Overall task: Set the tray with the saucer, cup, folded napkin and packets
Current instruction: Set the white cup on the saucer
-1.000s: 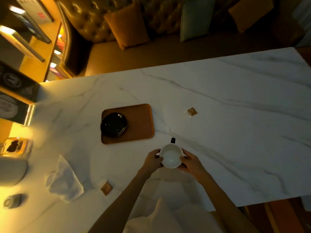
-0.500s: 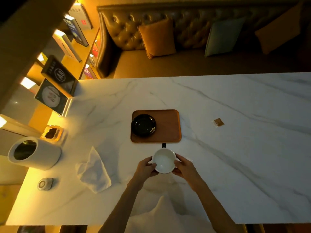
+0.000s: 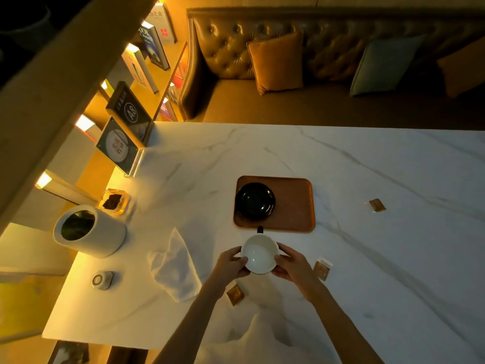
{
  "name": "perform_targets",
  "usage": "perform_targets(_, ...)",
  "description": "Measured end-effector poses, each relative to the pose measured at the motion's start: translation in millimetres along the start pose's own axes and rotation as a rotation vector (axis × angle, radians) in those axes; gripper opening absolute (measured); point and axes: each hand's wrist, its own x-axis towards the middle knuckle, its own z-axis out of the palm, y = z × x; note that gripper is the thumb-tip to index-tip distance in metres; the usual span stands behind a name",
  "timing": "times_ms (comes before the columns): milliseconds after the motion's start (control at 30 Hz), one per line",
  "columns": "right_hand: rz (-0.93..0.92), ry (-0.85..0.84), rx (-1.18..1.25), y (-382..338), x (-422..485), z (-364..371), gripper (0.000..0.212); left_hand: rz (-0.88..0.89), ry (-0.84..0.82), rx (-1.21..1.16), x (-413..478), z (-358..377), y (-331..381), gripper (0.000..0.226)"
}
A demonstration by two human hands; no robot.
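A white cup (image 3: 259, 253) with a dark handle pointing away from me is gripped from both sides by my left hand (image 3: 230, 261) and my right hand (image 3: 291, 264), just in front of the wooden tray (image 3: 294, 206). A black saucer (image 3: 255, 201) lies on the tray's left half. A crumpled white napkin (image 3: 174, 266) lies unfolded on the table to the left. Three brown packets lie on the marble: one (image 3: 235, 294) by my left wrist, one (image 3: 322, 269) beside my right hand, one (image 3: 377, 205) far right of the tray.
A white cylindrical container (image 3: 89, 234) lies at the table's left edge, a small glass dish (image 3: 113, 201) behind it and a small round device (image 3: 101, 279) in front. Display books stand along the left shelf. A tufted sofa with cushions (image 3: 278, 61) runs behind the table (image 3: 393, 258).
The view has tilted up and shifted, so the tray sits nearer the middle. The cup, held by both hands, stays just in front of the tray's near edge.
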Motion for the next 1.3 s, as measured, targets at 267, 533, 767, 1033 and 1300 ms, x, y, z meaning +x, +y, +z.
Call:
perform_targets(267, -0.039, 0.025, -0.032, -14.6, 50.6, 4.9, 0.044, 0.028, 0.005, -0.014, 39.7, -7.8, 20.7, 0.047)
perform_targets(533, -0.031, 0.06, -0.02, -49.2, 116.9, -0.3, 0.04, 0.051, 0.01, -0.055, 105.6, -3.5, 56.7, 0.041)
perform_targets(767, 0.057, 0.093, 0.022, -68.2, 172.8, -5.2, 0.04, 0.021, -0.008, -0.036, 168.9, -3.9, 76.0, 0.042)
perform_targets(1033, 0.139, 0.105, 0.011, -68.7, 214.2, -3.1, 0.042, -0.057, 0.04, -0.006, 210.3, -2.9, 77.1, 0.045)
perform_targets(1300, 0.138, 0.104, 0.011, -65.7, 230.4, -1.0, 0.041, -0.055, 0.034, -0.052, 226.4, -8.1, 72.2, 0.043)
